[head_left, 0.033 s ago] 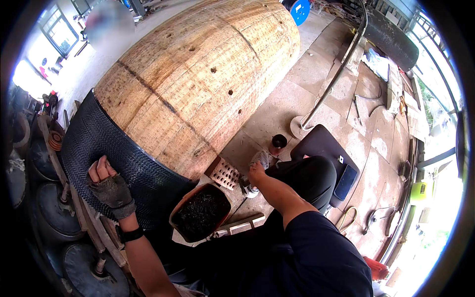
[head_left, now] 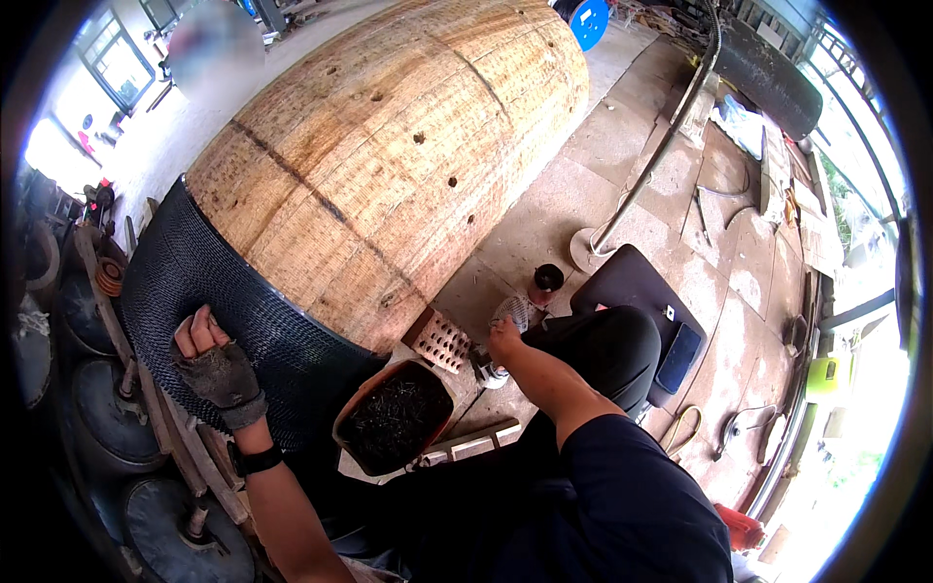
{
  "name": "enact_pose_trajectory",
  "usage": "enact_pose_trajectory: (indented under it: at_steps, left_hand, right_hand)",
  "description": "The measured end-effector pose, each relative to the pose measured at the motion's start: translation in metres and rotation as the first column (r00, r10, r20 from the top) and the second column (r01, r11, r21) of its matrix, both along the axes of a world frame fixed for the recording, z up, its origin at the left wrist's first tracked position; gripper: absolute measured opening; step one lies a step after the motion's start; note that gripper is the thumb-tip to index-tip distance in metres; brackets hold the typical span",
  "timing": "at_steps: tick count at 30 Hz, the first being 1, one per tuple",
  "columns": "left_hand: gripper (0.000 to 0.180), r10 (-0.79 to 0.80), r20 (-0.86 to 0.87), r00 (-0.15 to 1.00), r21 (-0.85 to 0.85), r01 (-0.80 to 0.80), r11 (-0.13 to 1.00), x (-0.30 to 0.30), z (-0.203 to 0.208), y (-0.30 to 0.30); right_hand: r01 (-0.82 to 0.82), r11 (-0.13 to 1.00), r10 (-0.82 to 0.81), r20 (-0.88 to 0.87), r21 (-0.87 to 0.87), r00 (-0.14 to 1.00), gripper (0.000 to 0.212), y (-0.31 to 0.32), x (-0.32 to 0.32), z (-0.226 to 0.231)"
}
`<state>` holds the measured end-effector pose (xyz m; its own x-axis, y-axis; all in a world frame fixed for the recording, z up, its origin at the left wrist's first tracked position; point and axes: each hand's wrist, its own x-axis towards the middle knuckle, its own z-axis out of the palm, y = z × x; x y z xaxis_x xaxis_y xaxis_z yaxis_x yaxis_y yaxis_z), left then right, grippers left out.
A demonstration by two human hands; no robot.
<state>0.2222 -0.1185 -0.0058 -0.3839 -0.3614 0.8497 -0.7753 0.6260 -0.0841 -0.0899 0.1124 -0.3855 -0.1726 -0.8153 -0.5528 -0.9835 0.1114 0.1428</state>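
Note:
A large wooden drum (head_left: 389,165) lies lengthwise before me, its near end wrapped in a dark, finely toothed sheet (head_left: 277,325). My left hand (head_left: 216,364), in a worn fingerless glove, rests against that sheet with its fingers curled closed. Whatever they pinch, if anything, is too small to make out. Beside my knee my right hand (head_left: 503,340) is bare and closed, low over a shoe (head_left: 512,311). What it grips is hidden. Between my arms stands a brown tub (head_left: 440,425) of thin dark pieces like nails.
A perforated brick (head_left: 443,345) sits beside the drum. Near my knee are a dark cup (head_left: 548,279) and a brown padded seat (head_left: 637,277) with a phone (head_left: 679,356) on it. Round dark discs (head_left: 112,413) line the left side. A long bar (head_left: 661,151) stands at right.

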Motion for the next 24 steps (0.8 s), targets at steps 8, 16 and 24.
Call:
enact_pose_trajectory:
  at_steps: [8,16,24]
  left_hand:
    - [0.017,0.067,-0.005,0.998,-0.093,-0.067,0.993,-0.001,0.003,0.008]
    - [0.023,0.025,0.08,0.996,-0.218,-0.006,0.976,-0.023,0.017,0.009]
    - [0.03,-0.025,0.029,0.999,-0.117,0.028,0.993,0.004,0.007,-0.002]
  right_hand:
    - [0.032,0.999,-0.032,-0.007,-0.025,0.999,0.039,0.009,-0.005,0.031]
    - [0.144,0.989,-0.131,-0.308,0.02,0.942,0.029,-0.003,-0.053,0.106]
    - [-0.085,0.912,-0.056,-0.326,-0.401,0.944,0.014,0.028,-0.077,0.305]
